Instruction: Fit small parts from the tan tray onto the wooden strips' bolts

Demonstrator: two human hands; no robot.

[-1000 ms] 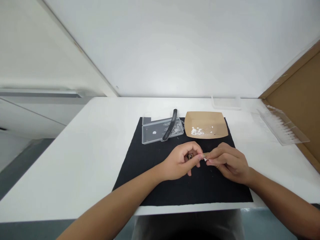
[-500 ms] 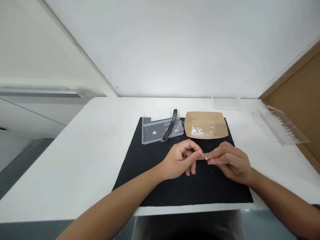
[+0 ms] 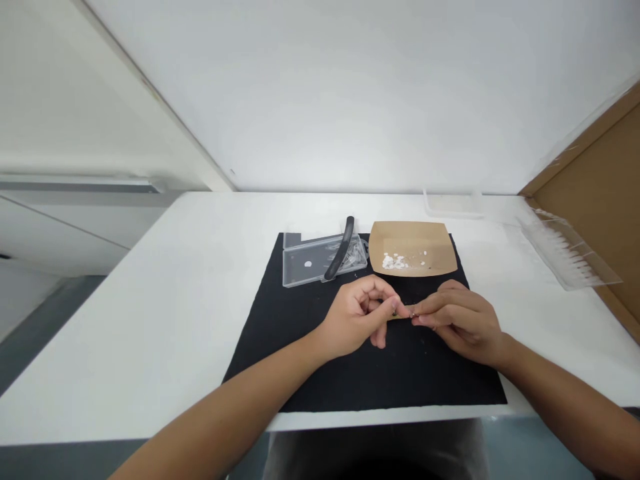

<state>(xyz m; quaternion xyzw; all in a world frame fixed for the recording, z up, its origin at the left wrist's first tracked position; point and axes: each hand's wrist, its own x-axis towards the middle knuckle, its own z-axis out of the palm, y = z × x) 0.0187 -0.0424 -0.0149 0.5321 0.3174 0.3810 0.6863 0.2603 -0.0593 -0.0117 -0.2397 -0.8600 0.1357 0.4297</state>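
My left hand (image 3: 361, 313) is above the black mat (image 3: 320, 383), its thumb and forefinger pinched together. What that pinch holds, if anything, is too small to name. Opposite it, my right hand (image 3: 460, 321) is closed, with thumb and fingers pressed together around something tiny and shiny that is mostly hidden. The fingertips of both hands nearly meet. Below and between them shows part of a small tan strip (image 3: 399, 317), largely covered by the fingers. Just beyond the hands, a brown paper tray (image 3: 435, 235) holds small white flakes (image 3: 395, 261).
Left of the tray lies a clear plastic case (image 3: 295, 275) containing thin clear pieces, with a curved black bar (image 3: 340, 250) across it. A clear rack with rows of white tips (image 3: 567, 257) lies at right beside a cardboard panel (image 3: 600, 180). A shallow clear container (image 3: 453, 205) stands by the wall.
My left fingertips have drawn slightly left, and the whitish bit seen earlier between the two hands no longer shows. My right hand has barely moved.
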